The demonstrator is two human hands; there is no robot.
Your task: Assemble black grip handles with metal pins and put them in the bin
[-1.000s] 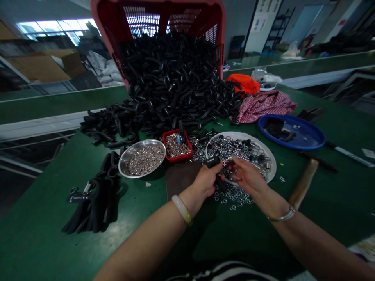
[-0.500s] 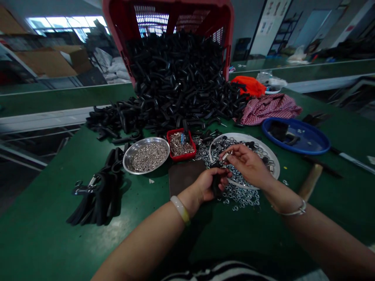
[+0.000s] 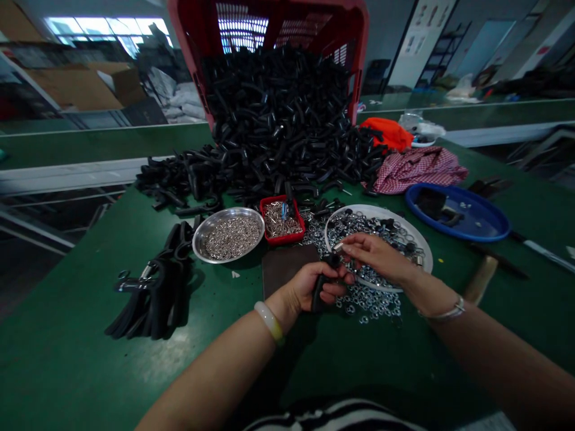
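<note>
At the near-left edge of the white plate (image 3: 424,251), a black handle (image 3: 320,290) is clamped in the left hand (image 3: 305,287). Its long axis is nearly upright, and the top end is leaned toward the plate. A small metal part (image 3: 338,246) is pinched in the fingertips of the right hand (image 3: 375,254), over the plate's near side and just above the handle's top end, so the hands are held close together. Loose metal rings (image 3: 372,305) are spread on the green table (image 3: 67,359) in front of the plate. Left of the plate a red tray (image 3: 282,221) and a steel bowl (image 3: 229,234) are set. Behind it a heap of black handles (image 3: 278,137) is spilled from a red crate (image 3: 269,18), and to its right a blue plate (image 3: 494,230) is seen
</note>
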